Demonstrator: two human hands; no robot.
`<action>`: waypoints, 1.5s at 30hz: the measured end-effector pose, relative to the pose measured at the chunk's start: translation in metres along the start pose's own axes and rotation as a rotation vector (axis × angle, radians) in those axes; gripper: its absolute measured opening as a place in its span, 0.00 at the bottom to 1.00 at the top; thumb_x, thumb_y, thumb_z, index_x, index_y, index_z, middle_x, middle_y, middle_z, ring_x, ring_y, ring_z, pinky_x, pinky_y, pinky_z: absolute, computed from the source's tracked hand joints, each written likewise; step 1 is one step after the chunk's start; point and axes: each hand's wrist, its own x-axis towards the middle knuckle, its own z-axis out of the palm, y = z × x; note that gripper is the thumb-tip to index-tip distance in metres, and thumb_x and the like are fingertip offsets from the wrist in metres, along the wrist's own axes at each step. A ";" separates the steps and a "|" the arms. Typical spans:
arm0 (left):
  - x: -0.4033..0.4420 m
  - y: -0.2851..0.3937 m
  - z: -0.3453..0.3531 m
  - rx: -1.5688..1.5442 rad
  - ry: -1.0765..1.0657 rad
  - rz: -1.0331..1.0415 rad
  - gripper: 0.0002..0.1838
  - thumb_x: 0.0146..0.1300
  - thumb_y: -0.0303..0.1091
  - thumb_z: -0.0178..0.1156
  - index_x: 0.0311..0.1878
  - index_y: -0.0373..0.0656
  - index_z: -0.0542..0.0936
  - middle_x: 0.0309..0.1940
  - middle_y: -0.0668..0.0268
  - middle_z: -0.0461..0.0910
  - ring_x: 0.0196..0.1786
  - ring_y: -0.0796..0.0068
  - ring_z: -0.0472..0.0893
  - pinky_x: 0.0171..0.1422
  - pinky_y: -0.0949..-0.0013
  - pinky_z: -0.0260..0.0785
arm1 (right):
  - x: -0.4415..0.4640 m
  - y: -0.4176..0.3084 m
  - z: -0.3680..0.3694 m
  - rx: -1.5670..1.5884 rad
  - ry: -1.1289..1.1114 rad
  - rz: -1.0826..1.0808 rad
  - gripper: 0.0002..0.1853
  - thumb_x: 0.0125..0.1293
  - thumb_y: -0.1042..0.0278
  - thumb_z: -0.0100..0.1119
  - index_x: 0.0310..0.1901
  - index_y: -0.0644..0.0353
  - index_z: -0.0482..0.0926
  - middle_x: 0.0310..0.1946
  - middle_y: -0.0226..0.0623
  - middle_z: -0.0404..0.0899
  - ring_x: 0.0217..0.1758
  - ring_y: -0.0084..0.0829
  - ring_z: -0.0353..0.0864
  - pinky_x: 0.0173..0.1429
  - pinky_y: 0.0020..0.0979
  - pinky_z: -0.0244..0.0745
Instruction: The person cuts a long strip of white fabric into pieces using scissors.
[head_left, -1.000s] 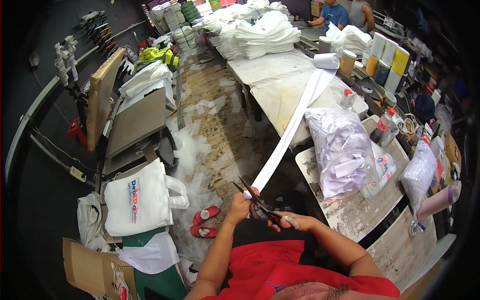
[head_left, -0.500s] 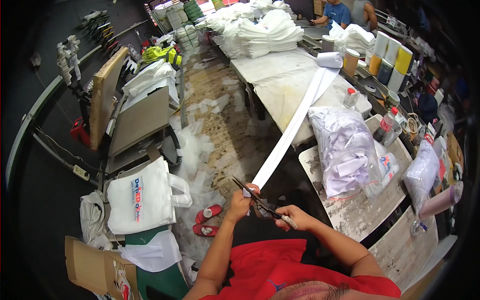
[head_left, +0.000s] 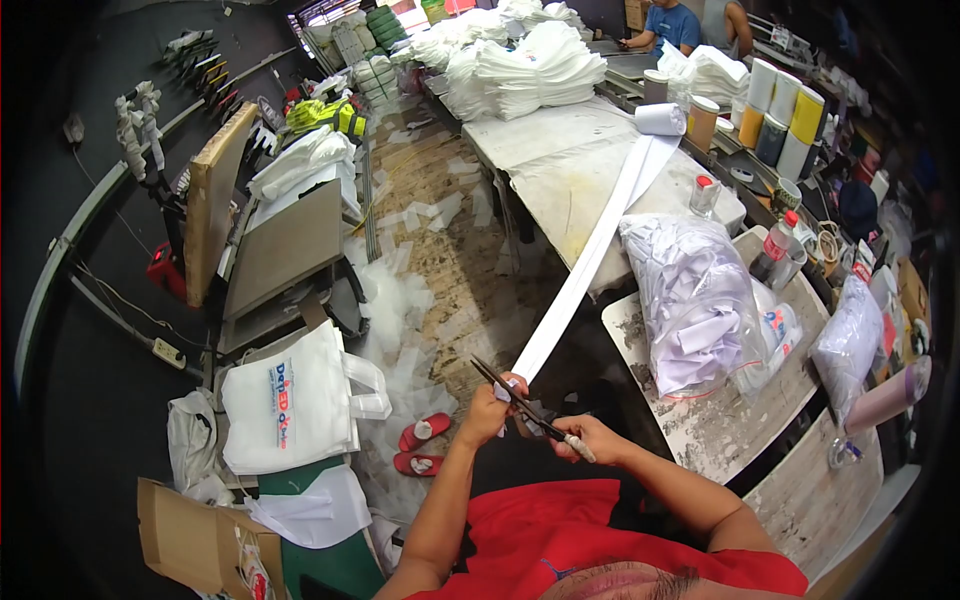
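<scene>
A long white strip runs from a roll on the table down to my left hand, which is closed on its near end. My right hand grips the handles of dark scissors, wrapped in something pale at one handle. The scissors' blades point up and left, across the strip just by my left fingers. Whether the blades touch the strip is hard to tell. A bit of white material shows between my left fingers.
Stacks of white cloth cover the far table. To the right are a plastic bag of white scraps, a bottle and large cylinders. White bags lie left. Red slippers and scraps are on the floor. Two people are far back.
The view has shifted slightly, so the surroundings sit a little lower and further right. Both hands keep nearly the same pose, with the scissors still crossing by the strip's near end.
</scene>
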 end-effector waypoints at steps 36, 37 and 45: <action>-0.102 0.057 -0.074 -0.160 0.027 0.161 0.39 0.50 0.64 0.55 0.33 0.25 0.82 0.28 0.52 0.82 0.30 0.65 0.80 0.37 0.72 0.70 | -0.010 -0.010 -0.011 -0.194 -0.317 -0.037 0.16 0.68 0.57 0.62 0.47 0.61 0.75 0.34 0.25 0.71 0.39 0.16 0.67 0.44 0.23 0.68; -0.104 0.055 -0.073 -0.160 0.031 0.160 0.39 0.50 0.64 0.55 0.33 0.25 0.82 0.28 0.52 0.82 0.30 0.65 0.80 0.37 0.72 0.70 | -0.009 -0.008 -0.012 -0.246 -0.296 -0.046 0.13 0.69 0.60 0.60 0.46 0.61 0.75 0.34 0.25 0.71 0.39 0.16 0.67 0.44 0.23 0.68; -0.109 0.028 -0.079 -0.358 -0.011 -0.066 0.33 0.68 0.54 0.52 0.36 0.23 0.83 0.32 0.51 0.85 0.34 0.65 0.83 0.42 0.69 0.74 | -0.008 -0.005 -0.009 -0.225 -0.284 0.001 0.15 0.73 0.55 0.57 0.43 0.61 0.74 0.32 0.25 0.72 0.34 0.18 0.70 0.41 0.24 0.71</action>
